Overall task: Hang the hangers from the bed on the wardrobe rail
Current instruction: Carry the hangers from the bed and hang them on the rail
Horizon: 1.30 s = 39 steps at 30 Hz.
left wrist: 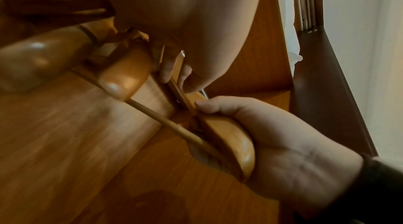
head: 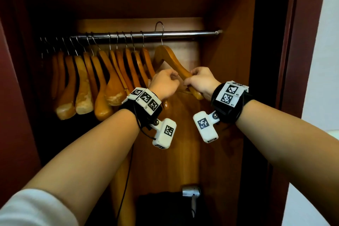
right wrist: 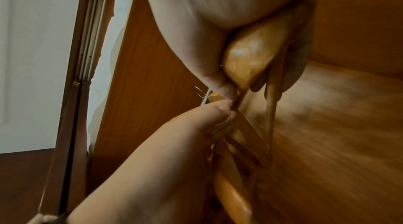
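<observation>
A wooden hanger (head: pixel 172 60) hangs tilted in front of the steel wardrobe rail (head: pixel 183 33). Its wire hook (head: pixel 159 24) rises above the rail, right of the row; whether it rests on the rail I cannot tell. My left hand (head: pixel 173 77) pinches the hanger's arm, and in the left wrist view its fingers (left wrist: pixel 167 72) nip the thin wooden edge. My right hand (head: pixel 190 77) grips the near arm, curled round the rounded end (left wrist: pixel 231 141). The right wrist view shows that end (right wrist: pixel 250 55) inside my right hand (right wrist: pixel 218 76), with my left hand (right wrist: pixel 218 112) just below.
Several wooden hangers (head: pixel 102 79) crowd the rail's left and middle. The wardrobe's right side wall (head: pixel 229 60) stands close to my right hand. Below, a silver hair dryer (head: pixel 190 191) sits beside a dark bundle (head: pixel 159 202), and a black cable (head: pixel 128 170) hangs down.
</observation>
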Tool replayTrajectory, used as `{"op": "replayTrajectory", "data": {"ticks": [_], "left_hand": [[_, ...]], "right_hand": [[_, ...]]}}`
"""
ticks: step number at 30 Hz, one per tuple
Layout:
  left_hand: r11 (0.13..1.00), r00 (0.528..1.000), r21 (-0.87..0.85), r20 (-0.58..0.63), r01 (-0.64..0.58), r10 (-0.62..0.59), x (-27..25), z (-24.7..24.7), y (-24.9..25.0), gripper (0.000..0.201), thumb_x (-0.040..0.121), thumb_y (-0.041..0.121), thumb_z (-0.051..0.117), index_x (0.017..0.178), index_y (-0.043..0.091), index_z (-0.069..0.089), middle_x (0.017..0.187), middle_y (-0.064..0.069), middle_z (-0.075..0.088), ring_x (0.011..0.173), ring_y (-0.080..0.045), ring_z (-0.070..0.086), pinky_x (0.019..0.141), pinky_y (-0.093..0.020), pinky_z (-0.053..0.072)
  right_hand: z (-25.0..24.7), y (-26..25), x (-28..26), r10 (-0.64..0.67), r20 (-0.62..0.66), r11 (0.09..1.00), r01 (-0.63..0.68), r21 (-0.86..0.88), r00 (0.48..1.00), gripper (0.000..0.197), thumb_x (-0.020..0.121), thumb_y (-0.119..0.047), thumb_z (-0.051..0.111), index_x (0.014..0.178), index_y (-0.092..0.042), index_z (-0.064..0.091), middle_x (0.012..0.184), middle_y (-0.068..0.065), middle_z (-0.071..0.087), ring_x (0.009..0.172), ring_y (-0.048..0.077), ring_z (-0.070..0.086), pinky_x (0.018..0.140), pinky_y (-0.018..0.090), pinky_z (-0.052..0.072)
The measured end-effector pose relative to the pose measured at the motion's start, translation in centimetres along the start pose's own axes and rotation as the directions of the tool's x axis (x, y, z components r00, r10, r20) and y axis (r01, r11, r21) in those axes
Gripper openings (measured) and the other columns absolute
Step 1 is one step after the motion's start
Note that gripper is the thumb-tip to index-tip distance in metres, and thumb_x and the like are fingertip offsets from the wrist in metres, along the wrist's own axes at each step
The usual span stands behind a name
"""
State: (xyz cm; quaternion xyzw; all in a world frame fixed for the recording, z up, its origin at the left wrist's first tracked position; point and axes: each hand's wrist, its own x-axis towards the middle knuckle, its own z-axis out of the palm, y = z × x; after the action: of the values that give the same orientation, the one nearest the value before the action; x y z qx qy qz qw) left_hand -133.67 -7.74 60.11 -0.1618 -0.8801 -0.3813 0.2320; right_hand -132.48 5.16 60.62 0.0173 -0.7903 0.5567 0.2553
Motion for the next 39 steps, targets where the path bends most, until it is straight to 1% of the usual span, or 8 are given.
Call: {"op": "replayTrajectory", "data": {"ticks": [6,11,16,19,28,33,36,39], "left_hand": [[0.999,1.0,-0.021,0.004,-0.025,0.025,0.7,-0.9,-0.1,0.046,0.077,0.029,0.063,0.123,0.029,0.061,0.12,0.004,0.065,0.114,-0.021,0.058,0.099,-0.041,0.048],[0.997,0.997,-0.022,0.008,-0.078,0.078,1.6,-1.8,-1.0,0.047,0.082,0.017,0.068,0.128,0.021,0.06,0.113,0.003,0.064,0.105,-0.014,0.057,0.087,-0.023,0.044],[0.994,0.994,-0.012,0.007,-0.106,0.107,1.8,-1.9,-1.9,0.047,0.073,0.016,0.073,0.119,0.022,0.065,0.124,-0.005,0.058,0.117,-0.022,0.052,0.101,-0.034,0.044],[0.994,0.994,-0.003,0.016,-0.109,0.109,1.8,-2.0,-2.3,0.047,0.069,0.018,0.073,0.115,0.024,0.067,0.12,-0.006,0.06,0.116,-0.026,0.053,0.101,-0.04,0.046],[0.988,0.987,-0.005,0.042,-0.157,0.157,1.3,-2.5,-2.9,0.035,0.078,0.017,0.067,0.113,0.023,0.069,0.127,-0.004,0.057,0.123,-0.023,0.049,0.106,-0.039,0.042],[0.98,0.979,0.035,0.057,-0.196,0.193,0.7,-2.7,-2.8,0.031,0.084,0.017,0.065,0.114,0.024,0.068,0.131,-0.005,0.051,0.126,-0.023,0.044,0.107,-0.033,0.037],[0.98,0.979,0.011,0.049,-0.197,0.196,0.2,-2.7,-2.9,0.028,0.083,0.016,0.063,0.109,0.024,0.069,0.126,-0.003,0.053,0.122,-0.022,0.046,0.107,-0.037,0.04],[0.979,0.979,-0.043,0.045,-0.198,0.2,-0.4,-2.4,-2.8,0.022,0.083,0.015,0.064,0.103,0.025,0.067,0.119,-0.002,0.053,0.117,-0.022,0.049,0.103,-0.038,0.043]], "right_hand": [[1.5,-0.7,0.7,-0.003,-0.008,0.999,0.003,-0.035,1.0,0.03,0.049,-0.012,0.075,0.075,-0.013,0.06,0.074,0.011,0.064,0.076,0.031,0.067,0.072,0.053,0.057],[2.9,-0.3,1.4,0.015,0.002,0.998,-0.015,-0.056,1.0,0.04,0.048,-0.011,0.075,0.087,-0.008,0.066,0.079,0.011,0.067,0.086,0.034,0.069,0.075,0.052,0.057],[4.0,0.3,1.7,0.014,0.022,0.998,-0.013,-0.061,1.0,0.038,0.049,-0.009,0.074,0.085,-0.014,0.063,0.08,0.011,0.068,0.084,0.033,0.069,0.077,0.054,0.057],[4.5,0.8,1.8,0.008,0.046,0.999,-0.005,-0.047,0.999,0.032,0.052,-0.005,0.075,0.081,-0.016,0.064,0.078,0.011,0.067,0.078,0.029,0.066,0.077,0.054,0.056],[4.5,1.5,1.4,-0.031,0.056,0.996,0.036,-0.085,0.998,0.025,0.068,-0.001,0.077,0.084,-0.015,0.066,0.072,0.003,0.064,0.07,0.02,0.063,0.074,0.043,0.058],[4.9,2.2,1.0,-0.064,0.035,0.992,0.067,-0.108,0.997,0.017,0.067,-0.02,0.077,0.079,-0.029,0.069,0.073,0.001,0.07,0.072,0.022,0.07,0.07,0.043,0.06],[4.6,2.7,0.5,-0.023,0.023,0.994,0.025,-0.103,0.999,0.011,0.071,-0.032,0.072,0.079,-0.025,0.069,0.068,0.003,0.07,0.063,0.023,0.068,0.062,0.041,0.057],[3.8,3.3,-0.4,0.057,0.044,0.992,-0.052,-0.111,0.997,0.022,0.081,-0.039,0.068,0.085,-0.018,0.065,0.074,0.002,0.068,0.065,0.02,0.066,0.058,0.033,0.055]]}}
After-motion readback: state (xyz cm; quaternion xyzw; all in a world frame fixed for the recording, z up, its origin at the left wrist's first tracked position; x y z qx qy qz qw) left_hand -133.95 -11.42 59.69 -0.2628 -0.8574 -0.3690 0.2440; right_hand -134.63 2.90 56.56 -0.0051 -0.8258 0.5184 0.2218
